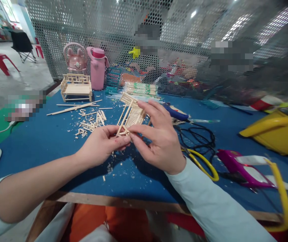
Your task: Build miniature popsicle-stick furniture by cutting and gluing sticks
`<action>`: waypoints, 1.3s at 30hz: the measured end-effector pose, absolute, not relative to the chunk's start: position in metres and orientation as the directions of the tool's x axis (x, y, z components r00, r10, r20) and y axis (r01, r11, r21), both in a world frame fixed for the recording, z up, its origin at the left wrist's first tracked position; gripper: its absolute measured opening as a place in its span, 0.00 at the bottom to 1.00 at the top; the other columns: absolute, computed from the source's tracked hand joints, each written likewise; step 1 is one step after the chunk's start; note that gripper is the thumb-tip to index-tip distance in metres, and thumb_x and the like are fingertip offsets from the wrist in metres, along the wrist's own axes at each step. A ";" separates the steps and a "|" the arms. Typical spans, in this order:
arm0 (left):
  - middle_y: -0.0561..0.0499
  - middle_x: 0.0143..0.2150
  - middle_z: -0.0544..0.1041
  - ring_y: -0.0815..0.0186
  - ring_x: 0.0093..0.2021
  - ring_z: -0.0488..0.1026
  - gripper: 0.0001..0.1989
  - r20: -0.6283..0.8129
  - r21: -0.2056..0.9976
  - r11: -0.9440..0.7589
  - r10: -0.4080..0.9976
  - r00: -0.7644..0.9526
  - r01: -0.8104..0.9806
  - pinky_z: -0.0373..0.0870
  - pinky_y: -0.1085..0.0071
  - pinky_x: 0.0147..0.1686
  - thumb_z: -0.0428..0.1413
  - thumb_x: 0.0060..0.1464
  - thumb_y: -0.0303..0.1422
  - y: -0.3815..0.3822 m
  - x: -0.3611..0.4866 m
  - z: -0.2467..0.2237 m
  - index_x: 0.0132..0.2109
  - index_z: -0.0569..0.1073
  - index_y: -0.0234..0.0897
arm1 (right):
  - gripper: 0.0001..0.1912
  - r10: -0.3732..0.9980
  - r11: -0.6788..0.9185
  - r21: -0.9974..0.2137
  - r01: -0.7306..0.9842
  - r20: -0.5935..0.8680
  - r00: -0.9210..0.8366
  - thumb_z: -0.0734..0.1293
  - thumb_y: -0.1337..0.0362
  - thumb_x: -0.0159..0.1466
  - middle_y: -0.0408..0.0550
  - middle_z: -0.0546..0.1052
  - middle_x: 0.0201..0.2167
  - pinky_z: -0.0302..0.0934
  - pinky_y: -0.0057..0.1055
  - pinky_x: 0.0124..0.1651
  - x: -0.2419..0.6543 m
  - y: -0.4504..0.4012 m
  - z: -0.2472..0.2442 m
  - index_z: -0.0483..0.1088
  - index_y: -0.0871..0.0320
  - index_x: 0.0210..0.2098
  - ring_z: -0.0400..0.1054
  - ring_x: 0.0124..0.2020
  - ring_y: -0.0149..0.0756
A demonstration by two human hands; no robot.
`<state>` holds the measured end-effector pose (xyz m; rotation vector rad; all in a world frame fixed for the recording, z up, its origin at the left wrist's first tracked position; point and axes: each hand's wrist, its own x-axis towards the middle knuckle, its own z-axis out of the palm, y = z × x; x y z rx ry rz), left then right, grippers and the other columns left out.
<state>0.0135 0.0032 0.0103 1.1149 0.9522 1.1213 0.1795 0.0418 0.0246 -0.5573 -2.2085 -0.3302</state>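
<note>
Above the middle of the table I hold a small tilted piece of stick-built furniture (133, 112), with a slatted panel and thin wooden bars. My left hand (106, 141) is closed on its lower left end, thumb on top. Across from it, my right hand (159, 136) pinches the lower corner between thumb and forefinger, and its other fingers reach along the panel's right edge. The fingertips partly hide that corner. Behind and to the left stands a finished-looking miniature wooden bench (76, 88). Cut stick pieces (91, 125) lie scattered left of my hands, with longer sticks (75, 108) beyond them.
Bundled sticks (141, 88) and a pink bottle (97, 70) stand along the perforated metal screen (113, 27). To the right lie a blue-handled tool (176, 113), black cable, yellow-handled scissors (204, 166), a magenta tool (244, 169) and a yellow dustpan-like object (275, 132).
</note>
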 end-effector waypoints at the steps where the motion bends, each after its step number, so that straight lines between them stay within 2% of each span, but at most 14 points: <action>1: 0.54 0.28 0.73 0.75 0.27 0.67 0.09 -0.026 0.981 0.060 0.983 0.183 -0.183 0.67 0.78 0.30 0.61 0.47 0.31 0.003 0.014 0.009 0.36 0.76 0.31 | 0.07 0.278 0.869 0.043 0.493 0.782 -0.558 0.65 0.69 0.57 0.56 0.67 0.57 0.54 0.53 0.60 0.179 0.042 0.024 0.75 0.59 0.34 0.57 0.60 0.54; 6: 0.54 0.30 0.72 0.74 0.26 0.64 0.09 0.029 0.985 -0.017 0.997 0.066 -0.173 0.65 0.79 0.24 0.61 0.47 0.33 0.005 0.023 0.003 0.37 0.76 0.34 | 0.05 0.300 0.859 -0.026 0.511 0.835 -0.461 0.66 0.68 0.57 0.54 0.70 0.53 0.55 0.54 0.59 0.180 0.048 0.019 0.73 0.57 0.32 0.59 0.59 0.52; 9: 0.52 0.36 0.72 0.73 0.30 0.66 0.11 0.009 0.975 -0.010 1.000 -0.006 -0.221 0.65 0.80 0.23 0.60 0.48 0.36 0.009 0.033 -0.001 0.38 0.76 0.36 | 0.04 0.351 0.842 -0.112 0.528 0.857 -0.377 0.66 0.68 0.58 0.51 0.71 0.51 0.53 0.54 0.60 0.180 0.051 0.018 0.72 0.55 0.32 0.60 0.59 0.49; 12: 0.51 0.40 0.71 0.71 0.35 0.69 0.13 -0.045 0.945 0.028 0.998 -0.043 -0.326 0.67 0.80 0.26 0.56 0.52 0.42 0.012 0.044 -0.003 0.39 0.75 0.37 | 0.03 0.365 0.835 -0.174 0.522 0.885 -0.288 0.66 0.67 0.58 0.51 0.73 0.47 0.53 0.51 0.60 0.179 0.052 0.018 0.71 0.55 0.33 0.63 0.55 0.44; 16: 0.49 0.45 0.71 0.71 0.36 0.69 0.17 0.046 0.952 -0.048 0.999 -0.014 -0.304 0.69 0.76 0.33 0.56 0.52 0.44 0.013 0.055 -0.003 0.43 0.73 0.36 | 0.03 0.374 0.850 -0.240 0.469 0.902 -0.216 0.66 0.69 0.59 0.51 0.74 0.43 0.55 0.48 0.59 0.178 0.050 0.018 0.71 0.55 0.33 0.65 0.52 0.41; 18: 0.49 0.42 0.73 0.71 0.33 0.68 0.19 0.092 0.965 -0.078 0.995 0.046 -0.249 0.69 0.75 0.33 0.57 0.51 0.44 0.015 0.056 -0.001 0.45 0.72 0.36 | 0.04 0.398 0.845 -0.282 0.454 0.899 -0.182 0.65 0.69 0.59 0.50 0.73 0.44 0.56 0.48 0.58 0.178 0.048 0.017 0.70 0.55 0.33 0.65 0.52 0.41; 20: 0.50 0.36 0.73 0.73 0.29 0.66 0.18 0.101 0.979 -0.085 0.992 0.081 -0.184 0.67 0.75 0.31 0.56 0.52 0.45 0.018 0.052 0.002 0.42 0.73 0.34 | 0.04 0.426 0.835 -0.326 0.444 0.893 -0.145 0.65 0.70 0.59 0.49 0.73 0.43 0.57 0.47 0.56 0.179 0.048 0.017 0.70 0.55 0.33 0.65 0.51 0.40; 22: 0.51 0.31 0.73 0.73 0.27 0.65 0.18 0.084 0.992 -0.079 0.995 0.055 -0.096 0.66 0.75 0.29 0.56 0.52 0.44 0.023 0.044 0.005 0.39 0.74 0.32 | 0.04 0.457 0.826 -0.374 0.421 0.882 -0.113 0.65 0.69 0.60 0.49 0.74 0.42 0.60 0.44 0.53 0.180 0.048 0.016 0.70 0.55 0.34 0.67 0.48 0.39; 24: 0.50 0.30 0.74 0.73 0.25 0.65 0.17 0.090 0.996 -0.090 0.996 0.005 -0.003 0.64 0.75 0.27 0.56 0.52 0.44 0.029 0.032 0.008 0.39 0.75 0.32 | 0.03 0.475 0.823 -0.403 0.400 0.875 -0.095 0.65 0.69 0.61 0.49 0.75 0.41 0.62 0.42 0.51 0.182 0.050 0.016 0.70 0.56 0.34 0.69 0.46 0.38; 26: 0.49 0.34 0.76 0.71 0.27 0.67 0.15 0.157 0.985 -0.154 0.987 -0.032 0.077 0.65 0.75 0.28 0.56 0.52 0.42 0.036 0.021 0.010 0.41 0.77 0.35 | 0.02 0.458 0.827 -0.382 0.413 0.884 -0.100 0.65 0.68 0.62 0.49 0.76 0.40 0.61 0.41 0.51 0.183 0.051 0.017 0.70 0.55 0.34 0.69 0.45 0.38; 30: 0.47 0.43 0.76 0.68 0.34 0.72 0.12 0.268 0.949 -0.253 0.962 -0.058 0.190 0.69 0.74 0.29 0.56 0.53 0.39 0.041 0.011 0.003 0.42 0.77 0.39 | 0.02 0.355 0.848 -0.225 0.480 0.914 -0.197 0.66 0.68 0.62 0.45 0.78 0.33 0.62 0.39 0.46 0.184 0.054 0.016 0.70 0.55 0.33 0.71 0.38 0.36; 35: 0.46 0.50 0.74 0.67 0.33 0.75 0.14 0.195 0.974 -0.193 0.981 -0.005 0.116 0.71 0.74 0.26 0.56 0.53 0.42 0.029 0.016 -0.006 0.42 0.77 0.38 | 0.03 0.276 0.845 -0.064 0.531 0.902 -0.332 0.68 0.66 0.61 0.44 0.78 0.27 0.62 0.35 0.41 0.184 0.055 0.015 0.70 0.57 0.30 0.72 0.32 0.35; 39: 0.48 0.47 0.75 0.69 0.31 0.75 0.16 0.136 0.991 -0.136 0.991 0.005 -0.008 0.73 0.73 0.31 0.58 0.51 0.43 0.014 0.019 0.001 0.43 0.76 0.38 | 0.02 0.261 0.872 -0.025 0.489 0.868 -0.422 0.66 0.69 0.61 0.46 0.80 0.31 0.64 0.33 0.41 0.187 0.051 0.017 0.70 0.57 0.34 0.74 0.34 0.33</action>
